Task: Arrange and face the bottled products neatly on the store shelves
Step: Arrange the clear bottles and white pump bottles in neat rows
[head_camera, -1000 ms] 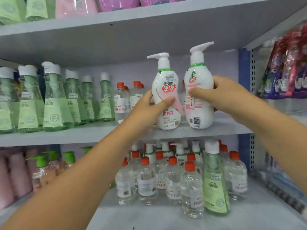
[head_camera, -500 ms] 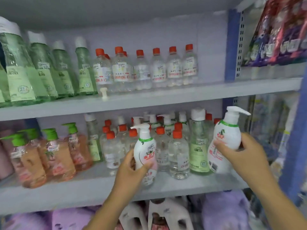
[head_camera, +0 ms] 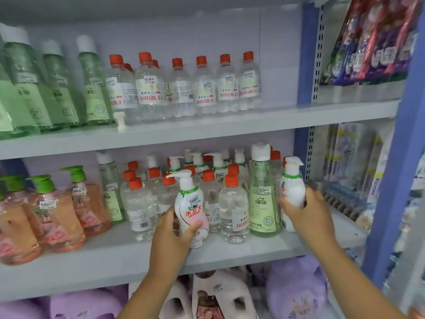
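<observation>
At the lower shelf (head_camera: 128,256), two white pump bottles had been brought down from the shelf above. One pump bottle (head_camera: 192,210) was gripped by the left hand (head_camera: 172,236) before the clear bottles (head_camera: 233,210). The other pump bottle (head_camera: 291,192) was gripped by the right hand (head_camera: 303,215), just beside the green bottle (head_camera: 263,199).

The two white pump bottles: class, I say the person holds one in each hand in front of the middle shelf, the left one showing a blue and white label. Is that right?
Not quite. The left hand holds a pump bottle whose label is pink and white with red lettering, not blue, as the head view shows. The right hand does hold the other pump bottle at the middle shelf.
</observation>
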A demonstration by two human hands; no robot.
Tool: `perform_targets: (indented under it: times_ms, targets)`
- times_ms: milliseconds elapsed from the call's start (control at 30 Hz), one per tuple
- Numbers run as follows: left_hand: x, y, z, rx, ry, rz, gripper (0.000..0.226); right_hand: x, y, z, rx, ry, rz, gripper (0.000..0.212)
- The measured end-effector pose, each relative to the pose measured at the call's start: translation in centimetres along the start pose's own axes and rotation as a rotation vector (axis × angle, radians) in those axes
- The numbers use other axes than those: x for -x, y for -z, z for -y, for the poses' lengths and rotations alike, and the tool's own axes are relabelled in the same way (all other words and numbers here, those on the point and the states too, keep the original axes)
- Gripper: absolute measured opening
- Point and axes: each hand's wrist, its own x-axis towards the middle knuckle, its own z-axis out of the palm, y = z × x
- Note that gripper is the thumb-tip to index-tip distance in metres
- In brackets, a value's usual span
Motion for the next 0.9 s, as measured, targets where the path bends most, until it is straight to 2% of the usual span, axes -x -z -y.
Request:
perform_targets:
  times_ms: [67, 133, 233, 300, 333, 367, 433, 600, 733, 833, 900]
  targets:
    - [0.1, -0.4, 0.1, -0.003, 0.004, -0.040, 0.057, 0.5, -0.4, -0.4, -0.046, -0.004, 0.020, 0.060]
    - [0.2, -0.4, -0.2, -0.009, 0.029, -0.067, 0.050, 1.2, -0.6, -0.7, -0.090, -0.026, 0.052, 0.062]
    - [0.2, 0.5, -0.2, -0.227, 0.021, -0.027, 0.044, 2.8, -0.2, -0.3, -0.071, -0.033, 0.006, 0.060]
    - [0.0, 1.5, 0.3, -0.304, -0.014, 0.031, 0.046, 3.8, 0.7, 0.9, -0.084, 0.080, -0.158, 0.056]
    - [-0.1, 2.2, 0.6, -0.270, -0.026, 0.048, 0.046, 4.1, 1.4, 2.3, -0.134, 0.170, -0.225, 0.050]
    - [-0.3, 3.0, 0.7, -0.203, -0.026, 0.044, 0.046, 4.2, 2.0, 3.9, -0.204, 0.243, -0.249, 0.043]
    - [-0.9, 4.9, 1.0, -0.086, -0.024, -0.028, 0.038, 3.1, 2.8, 7.0, -0.318, 0.297, -0.174, 0.036]
    - [-3.6, 10.3, 2.0, -0.003, 0.017, -0.205, 0.023, 0.1, 1.0, 11.4, -0.145, 0.242, 0.037, 0.042]
    - [-6.7, 13.5, 3.3, 0.019, 0.046, -0.287, 0.023, -0.4, -1.5, 12.4, -0.161, 0.109, 0.027, 0.061]
    - [-9.2, 15.1, 4.1, 0.024, 0.048, -0.316, 0.028, -0.2, -3.1, 12.9, -0.220, 0.072, -0.038, 0.039]
    - [-11.2, 15.5, 4.5, 0.016, -0.015, -0.335, 0.025, 0.2, -3.1, 13.2, -0.202, 0.055, -0.051, 0.034]
